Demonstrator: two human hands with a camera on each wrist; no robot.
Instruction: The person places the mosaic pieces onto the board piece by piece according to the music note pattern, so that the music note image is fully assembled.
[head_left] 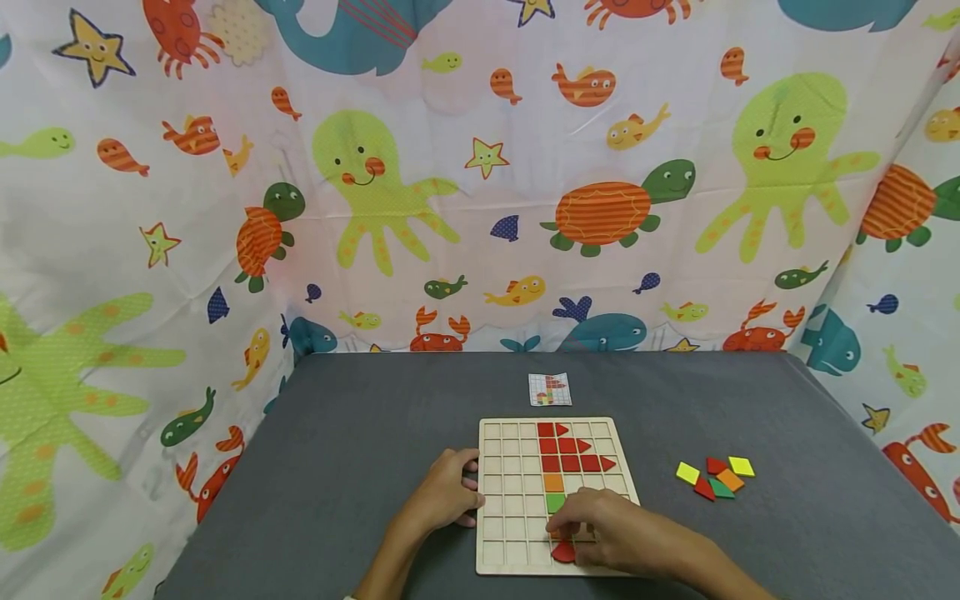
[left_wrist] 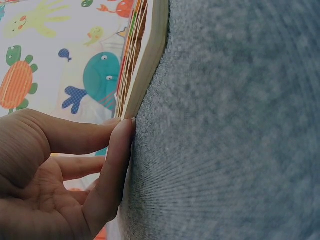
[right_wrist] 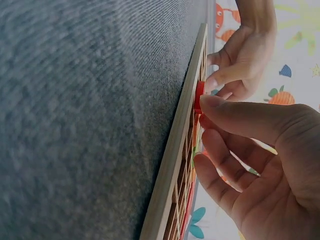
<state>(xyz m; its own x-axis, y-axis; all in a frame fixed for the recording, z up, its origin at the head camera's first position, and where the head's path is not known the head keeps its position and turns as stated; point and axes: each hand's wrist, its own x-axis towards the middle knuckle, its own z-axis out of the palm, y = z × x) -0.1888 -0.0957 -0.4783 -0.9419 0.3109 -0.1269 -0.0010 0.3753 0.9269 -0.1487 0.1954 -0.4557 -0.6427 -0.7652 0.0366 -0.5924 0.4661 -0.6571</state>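
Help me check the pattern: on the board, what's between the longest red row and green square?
The head view shows an orange square between the red row and green square.

From the centre of the board (head_left: 512, 506), the left hand (head_left: 448, 492) blocks 9 o'clock, gripping the edge, with its forearm (head_left: 395, 546) crossing 8. The grey table (head_left: 375, 417) gives a wide passage at 10 and 11. The right hand (head_left: 618, 531), a red piece (head_left: 563, 552) at its fingertips, covers 4 to 6, its forearm barring 4. At 3, a lane runs between the board and the loose tiles (head_left: 729, 480). A small card (head_left: 550, 389) lies flat at 12; patterned cloth (head_left: 487, 112) walls off the far side behind it. Clearance beneath the right palm is hard to judge.
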